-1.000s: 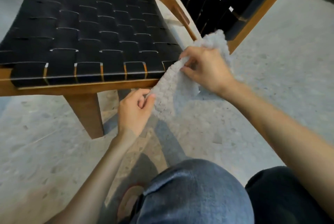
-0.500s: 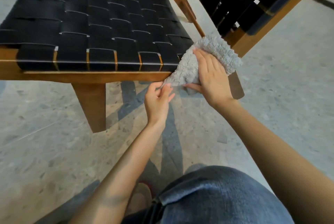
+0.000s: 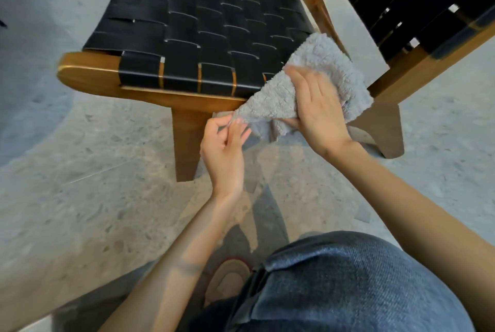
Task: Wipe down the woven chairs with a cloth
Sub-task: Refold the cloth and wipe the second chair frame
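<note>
Firstly, floor (image 3: pixel 80 197): pale grey speckled stone, filling the ground of the view. Woven chair (image 3: pixel 203 23): seat of interlaced black straps on a brown wooden frame, its front rail (image 3: pixel 93 74) turned toward the person, one tapered leg (image 3: pixel 186 144) standing on the floor below it. Second chair (image 3: pixel 401 10): same black weave and wooden frame, just beside the first at upper right, only partly in view. Knee (image 3: pixel 348 283): in blue denim, at the bottom edge, bent toward the chairs. Cloth (image 3: pixel 321 63): grey, fluffy, bunched, lying over the front right corner of the woven chair's seat and hanging past the rail. Right hand (image 3: pixel 318 112): laid on top of the cloth, fingers across it and thumb beneath, grip clamped on the cloth. Left hand (image 3: pixel 222 152): below the rail, grip pinched together on the cloth's hanging lower corner. Shoe (image 3: pixel 227 280): light-coloured with a reddish edge, on the floor beside the knee.
</note>
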